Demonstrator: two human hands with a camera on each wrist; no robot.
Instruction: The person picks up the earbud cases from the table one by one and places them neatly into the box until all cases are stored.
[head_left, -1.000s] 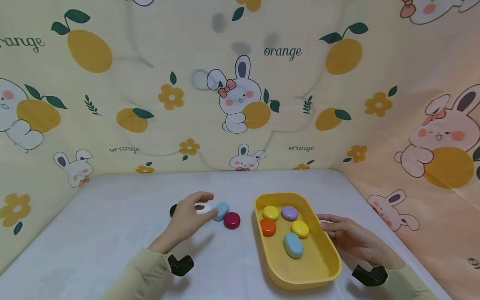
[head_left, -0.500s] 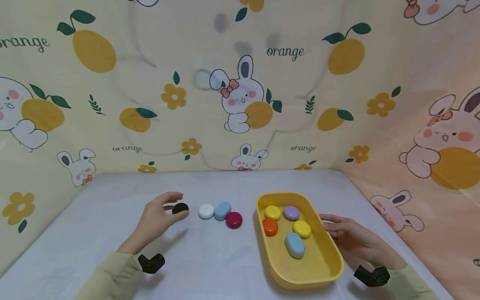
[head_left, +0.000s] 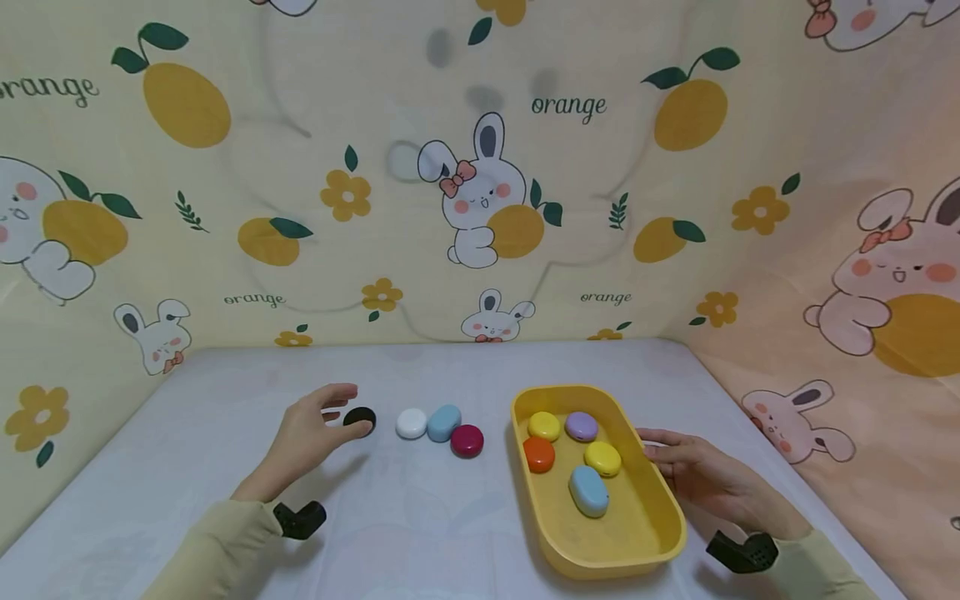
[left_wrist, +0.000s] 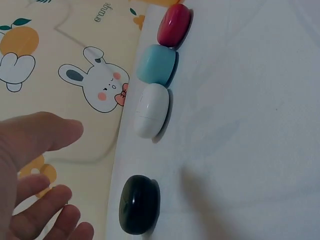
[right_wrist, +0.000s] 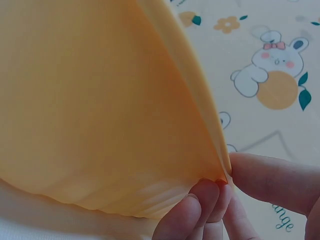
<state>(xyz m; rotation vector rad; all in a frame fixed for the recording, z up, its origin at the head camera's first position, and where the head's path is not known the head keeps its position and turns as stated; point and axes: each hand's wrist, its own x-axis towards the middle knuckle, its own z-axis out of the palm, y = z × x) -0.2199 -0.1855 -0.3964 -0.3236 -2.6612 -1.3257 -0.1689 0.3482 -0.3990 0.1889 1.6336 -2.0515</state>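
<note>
My left hand (head_left: 303,429) is beside a glossy black rounded piece (head_left: 360,419), which overlaps thumb and fingers in the head view. In the left wrist view its fingers are spread apart, with a gap to the black piece (left_wrist: 139,204). To the right lie a white rounded piece (head_left: 411,423) with a fine seam, a light blue one (head_left: 444,423) and a dark red one (head_left: 467,442). My right hand (head_left: 720,483) touches the outer right side of a yellow tray (head_left: 555,554), fingertips at the wall under the rim (right_wrist: 200,85).
Inside the tray are two yellow pieces (head_left: 603,458), a purple one (head_left: 582,427), an orange-red one (head_left: 538,455) and a light blue oblong one (head_left: 589,492). A white cloth (head_left: 420,533) covers the table. Printed rabbit-and-orange sheets (head_left: 345,108) stand behind and at the sides.
The left hand has moved left, from over the white piece to the black one, uncovering the white piece. The right hand and tray have stayed in place.
</note>
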